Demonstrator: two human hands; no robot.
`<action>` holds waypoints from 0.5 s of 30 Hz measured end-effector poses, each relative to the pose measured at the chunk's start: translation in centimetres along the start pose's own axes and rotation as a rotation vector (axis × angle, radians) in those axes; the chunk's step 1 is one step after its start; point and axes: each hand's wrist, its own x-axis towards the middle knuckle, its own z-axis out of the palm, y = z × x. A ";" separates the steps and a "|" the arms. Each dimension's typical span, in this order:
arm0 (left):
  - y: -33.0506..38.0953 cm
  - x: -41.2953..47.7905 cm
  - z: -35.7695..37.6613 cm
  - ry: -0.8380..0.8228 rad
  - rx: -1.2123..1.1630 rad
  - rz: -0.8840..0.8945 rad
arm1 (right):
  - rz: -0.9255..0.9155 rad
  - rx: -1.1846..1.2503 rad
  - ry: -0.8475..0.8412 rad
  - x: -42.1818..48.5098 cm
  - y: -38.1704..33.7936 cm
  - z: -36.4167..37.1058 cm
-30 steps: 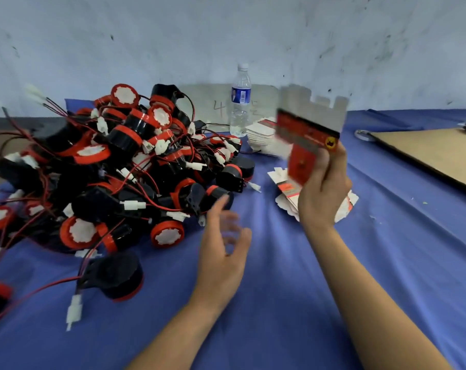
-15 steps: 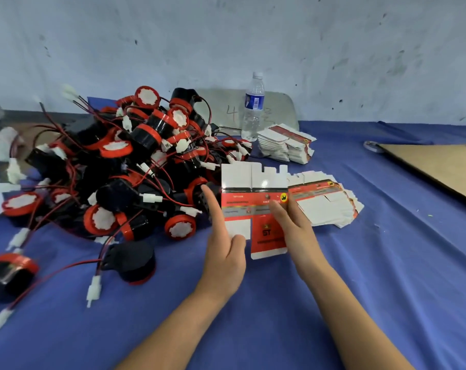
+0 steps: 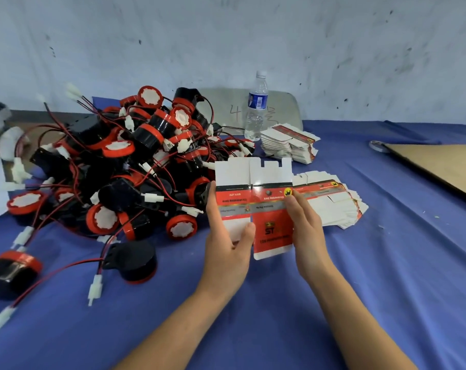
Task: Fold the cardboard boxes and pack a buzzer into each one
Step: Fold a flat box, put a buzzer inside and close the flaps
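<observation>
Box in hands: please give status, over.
Left hand and right hand grip the box. Box flat, not folded, no buzzer inside. Buzzers piled at left, nothing blocking.

Flat red-white box blank point(image 3: 255, 198) unfolded, held upright.
Buzzer pile point(image 3: 125, 166) left; blank stacks point(image 3: 330, 201) right.

Bare blue tablecloth point(image 3: 373, 276) leaves free passage on the near side and to the right, up to the cardboard sheet point(image 3: 445, 166). The heap of buzzers point(image 3: 125, 166) with trailing wires blocks the left, and a loose buzzer point(image 3: 133, 263) lies just before it. Stacks of flat cartons point(image 3: 333, 206) and a water bottle point(image 3: 255, 108) crowd the far middle.
</observation>
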 end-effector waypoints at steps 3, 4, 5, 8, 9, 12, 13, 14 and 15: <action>0.2 0.0 0.0 0.024 -0.018 0.029 | -0.002 -0.003 -0.027 -0.1 -0.1 0.2; 0.3 -0.1 0.0 0.031 -0.044 0.025 | 0.008 -0.006 -0.045 -0.1 -0.1 0.4; 0.4 -0.1 0.0 0.038 -0.072 0.020 | 0.017 -0.015 -0.063 -0.2 0.0 0.5; 1.1 -0.7 0.2 0.009 -0.097 0.045 | 0.059 -0.018 -0.086 -0.4 0.2 0.9; 1.3 -1.0 0.3 -0.033 -0.112 0.049 | 0.074 -0.008 -0.087 -0.5 0.2 1.0; 1.6 -1.2 0.5 -0.149 -0.133 0.045 | 0.048 0.033 -0.118 -0.6 -0.3 1.1; 1.5 -1.1 0.5 -0.158 -0.101 0.041 | 0.032 0.051 -0.134 -0.6 -0.4 1.1; 1.4 -1.0 0.5 -0.165 -0.071 0.034 | 0.026 0.062 -0.155 -0.5 -0.4 1.1; 1.2 -0.9 0.6 -0.182 -0.033 0.025 | 0.033 0.068 -0.186 -0.6 -0.3 1.1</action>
